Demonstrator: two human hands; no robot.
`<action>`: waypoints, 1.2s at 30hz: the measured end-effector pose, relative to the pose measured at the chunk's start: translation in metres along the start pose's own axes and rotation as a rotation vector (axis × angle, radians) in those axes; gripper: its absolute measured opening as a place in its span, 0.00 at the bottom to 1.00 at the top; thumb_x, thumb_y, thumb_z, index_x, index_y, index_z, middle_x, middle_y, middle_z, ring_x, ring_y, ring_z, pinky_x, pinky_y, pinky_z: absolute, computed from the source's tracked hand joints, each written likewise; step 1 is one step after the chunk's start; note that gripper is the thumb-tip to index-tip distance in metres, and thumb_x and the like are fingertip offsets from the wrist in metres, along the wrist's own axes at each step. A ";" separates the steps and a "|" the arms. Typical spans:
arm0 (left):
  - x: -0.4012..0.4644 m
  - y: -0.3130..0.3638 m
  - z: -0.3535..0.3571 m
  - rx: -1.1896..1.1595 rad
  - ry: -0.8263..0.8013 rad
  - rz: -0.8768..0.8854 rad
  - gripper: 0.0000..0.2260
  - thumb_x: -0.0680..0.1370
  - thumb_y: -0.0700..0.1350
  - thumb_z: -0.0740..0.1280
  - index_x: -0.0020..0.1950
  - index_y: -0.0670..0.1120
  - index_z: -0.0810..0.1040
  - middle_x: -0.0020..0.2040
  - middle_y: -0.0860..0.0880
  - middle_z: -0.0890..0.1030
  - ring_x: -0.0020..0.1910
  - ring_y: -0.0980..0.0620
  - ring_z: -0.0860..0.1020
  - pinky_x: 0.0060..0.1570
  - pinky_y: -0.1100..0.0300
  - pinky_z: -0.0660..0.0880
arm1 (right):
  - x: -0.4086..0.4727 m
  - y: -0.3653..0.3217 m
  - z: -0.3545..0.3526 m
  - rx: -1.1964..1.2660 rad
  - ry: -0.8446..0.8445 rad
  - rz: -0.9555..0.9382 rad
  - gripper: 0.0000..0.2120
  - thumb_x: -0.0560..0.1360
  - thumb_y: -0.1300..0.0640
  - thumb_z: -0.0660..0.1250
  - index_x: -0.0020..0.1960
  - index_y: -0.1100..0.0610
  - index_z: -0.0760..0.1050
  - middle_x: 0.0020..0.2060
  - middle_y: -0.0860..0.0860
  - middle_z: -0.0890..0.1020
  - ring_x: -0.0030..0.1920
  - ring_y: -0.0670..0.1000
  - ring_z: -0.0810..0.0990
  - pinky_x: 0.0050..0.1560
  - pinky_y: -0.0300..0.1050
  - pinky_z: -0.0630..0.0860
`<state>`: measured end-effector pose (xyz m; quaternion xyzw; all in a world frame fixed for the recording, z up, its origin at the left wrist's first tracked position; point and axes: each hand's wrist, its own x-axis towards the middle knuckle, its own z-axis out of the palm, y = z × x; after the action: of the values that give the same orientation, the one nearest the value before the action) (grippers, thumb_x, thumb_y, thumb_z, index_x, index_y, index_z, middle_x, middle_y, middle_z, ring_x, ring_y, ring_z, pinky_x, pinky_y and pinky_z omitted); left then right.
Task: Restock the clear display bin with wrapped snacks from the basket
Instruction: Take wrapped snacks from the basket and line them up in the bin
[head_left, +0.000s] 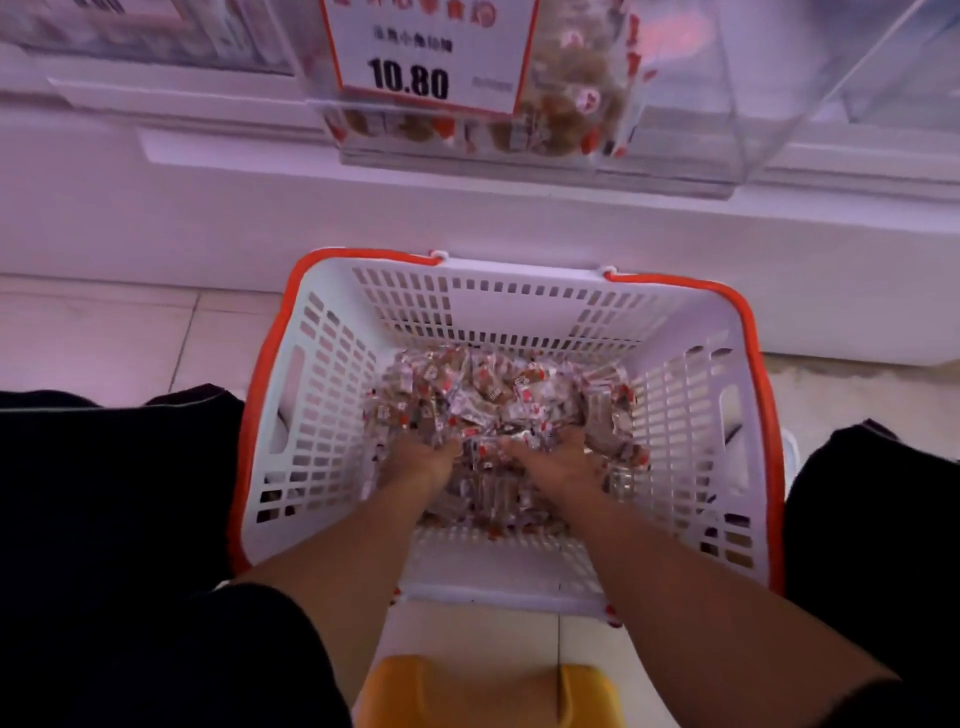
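We have both hands down in the basket (691, 415), which stands on the floor just near the white display base. Our left hand (423, 460) and right hand (561, 457) dig side by side into the wrapped snacks (493, 395); the fingers are buried in the pile, so we cannot tell whether they are clenched on anything yet. The clear display bin (675, 130) hangs up on the far side, a price card (426, 52) on its front and only a low layer of snacks inside. The wrappers look slick and loose, so a two-handed scoop could shed pieces onto the floor on the way up. The bin's front wall and card could also catch our hands and spill the load.
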<state>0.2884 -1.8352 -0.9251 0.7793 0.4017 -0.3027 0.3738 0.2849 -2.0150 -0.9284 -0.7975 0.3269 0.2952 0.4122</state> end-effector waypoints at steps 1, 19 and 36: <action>0.000 0.003 0.000 0.037 0.025 0.016 0.33 0.74 0.62 0.70 0.71 0.41 0.71 0.67 0.39 0.77 0.65 0.37 0.75 0.64 0.46 0.74 | 0.001 -0.004 0.003 -0.021 -0.002 -0.006 0.49 0.57 0.32 0.77 0.70 0.54 0.66 0.61 0.52 0.79 0.62 0.57 0.78 0.61 0.48 0.74; -0.027 0.016 -0.032 0.108 0.101 0.150 0.19 0.79 0.49 0.70 0.64 0.38 0.75 0.60 0.38 0.80 0.59 0.38 0.78 0.57 0.49 0.76 | -0.021 -0.024 -0.037 -0.423 -0.087 -0.340 0.13 0.75 0.59 0.71 0.35 0.56 0.70 0.35 0.52 0.77 0.38 0.50 0.76 0.41 0.43 0.75; -0.172 0.124 -0.206 0.069 -0.710 0.454 0.07 0.83 0.44 0.62 0.57 0.41 0.75 0.42 0.43 0.78 0.42 0.46 0.81 0.49 0.49 0.82 | -0.194 -0.158 -0.161 -0.980 -0.337 -0.907 0.41 0.79 0.58 0.67 0.79 0.48 0.42 0.38 0.48 0.77 0.33 0.44 0.75 0.37 0.41 0.68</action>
<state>0.3447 -1.7833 -0.6389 0.7076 0.0558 -0.4755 0.5196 0.3196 -2.0278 -0.6334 -0.8932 -0.2788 0.3273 0.1318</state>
